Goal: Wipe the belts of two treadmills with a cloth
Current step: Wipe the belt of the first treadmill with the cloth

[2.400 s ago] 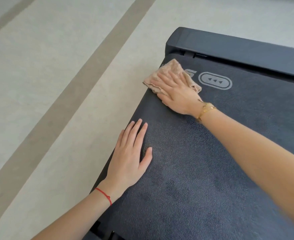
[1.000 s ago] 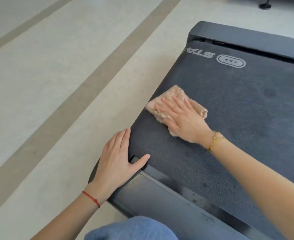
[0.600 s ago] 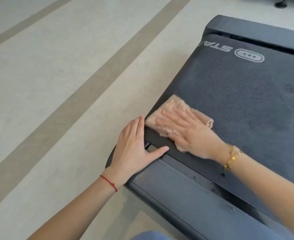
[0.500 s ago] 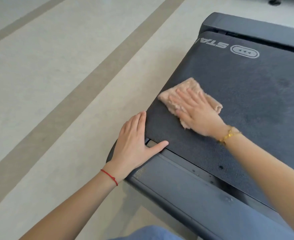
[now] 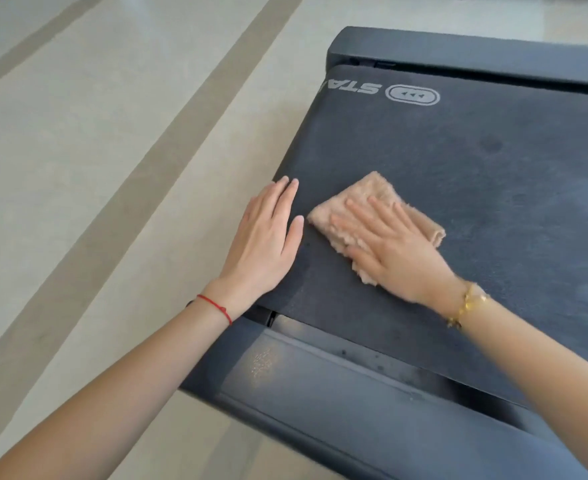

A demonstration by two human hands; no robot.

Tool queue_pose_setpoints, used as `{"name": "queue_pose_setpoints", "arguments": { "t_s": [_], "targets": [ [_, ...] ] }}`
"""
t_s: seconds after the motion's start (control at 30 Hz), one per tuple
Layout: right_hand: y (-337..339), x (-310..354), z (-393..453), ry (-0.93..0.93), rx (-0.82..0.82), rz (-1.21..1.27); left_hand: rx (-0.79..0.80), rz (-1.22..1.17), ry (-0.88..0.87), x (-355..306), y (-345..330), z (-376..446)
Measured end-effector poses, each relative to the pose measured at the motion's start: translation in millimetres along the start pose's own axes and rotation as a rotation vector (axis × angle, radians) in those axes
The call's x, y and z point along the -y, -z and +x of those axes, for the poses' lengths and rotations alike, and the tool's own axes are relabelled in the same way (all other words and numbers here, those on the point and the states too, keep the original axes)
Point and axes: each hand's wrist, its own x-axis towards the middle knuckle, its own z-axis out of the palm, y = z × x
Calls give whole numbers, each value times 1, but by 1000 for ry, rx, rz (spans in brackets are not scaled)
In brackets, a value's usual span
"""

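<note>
Your right hand (image 5: 394, 251) lies flat, fingers spread, pressing the cloth (image 5: 375, 211) onto the treadmill belt (image 5: 476, 188). Your left hand (image 5: 264, 244) rests open and empty just beside the cloth, at the belt's edge.

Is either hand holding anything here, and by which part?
Nothing gripped. The right hand presses flat on the cloth's near part; the left hand lies flat on the belt.
</note>
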Motion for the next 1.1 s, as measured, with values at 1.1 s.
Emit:
{"name": "queue_pose_setpoints", "arguments": {
  "t_s": [1.1],
  "targets": [
    [51,-215,182,-385,-32,102,172,190,32,-23,-71,130]
  ]
}}
